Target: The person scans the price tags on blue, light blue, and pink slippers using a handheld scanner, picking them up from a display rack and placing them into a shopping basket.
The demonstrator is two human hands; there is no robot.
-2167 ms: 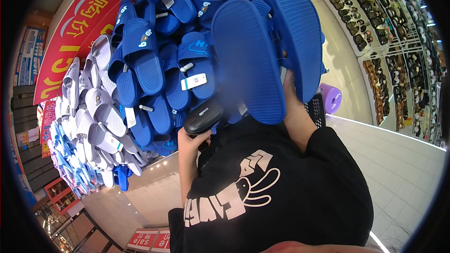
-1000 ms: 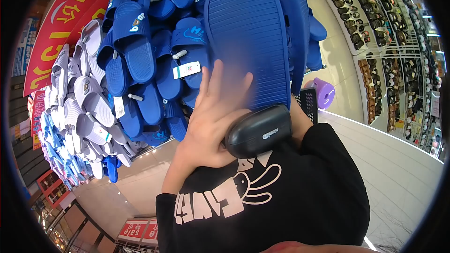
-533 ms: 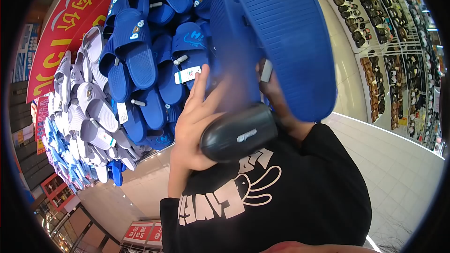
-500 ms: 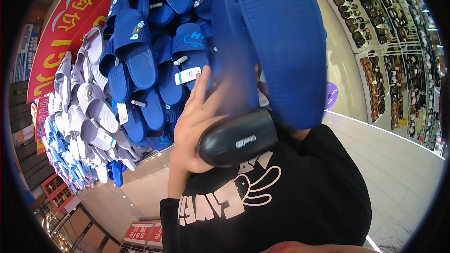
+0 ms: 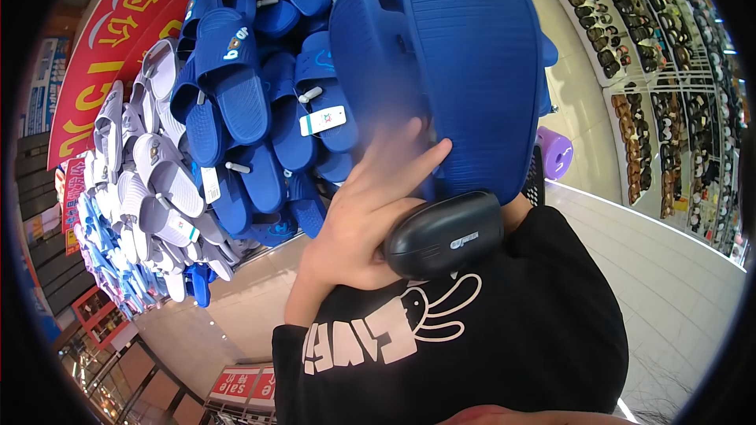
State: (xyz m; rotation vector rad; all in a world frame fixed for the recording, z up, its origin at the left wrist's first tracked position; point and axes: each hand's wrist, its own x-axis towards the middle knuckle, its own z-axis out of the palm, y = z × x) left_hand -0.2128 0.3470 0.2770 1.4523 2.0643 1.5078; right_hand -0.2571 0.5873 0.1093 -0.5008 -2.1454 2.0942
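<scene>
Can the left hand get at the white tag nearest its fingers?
Probably yes: the white tag faces out on a blue slipper, with nothing in front, near the left hand. The black device it holds may hinder a pinch.

Hanging slippers (image 5: 240, 102) are left, shoe shelves (image 5: 642, 89) right, 2 nearer slippers (image 5: 476, 71) between.

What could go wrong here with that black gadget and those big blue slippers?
The black gadget might slip: the left hand has fingers spread toward the slippers rather than wrapped around it.

The big blue slippers hide the right hand, so a loosening hold there could go unnoticed and end in a drop.

The hanging blue slippers crowd close by, so a sideways sweep might knock one or snag a white tag.
</scene>
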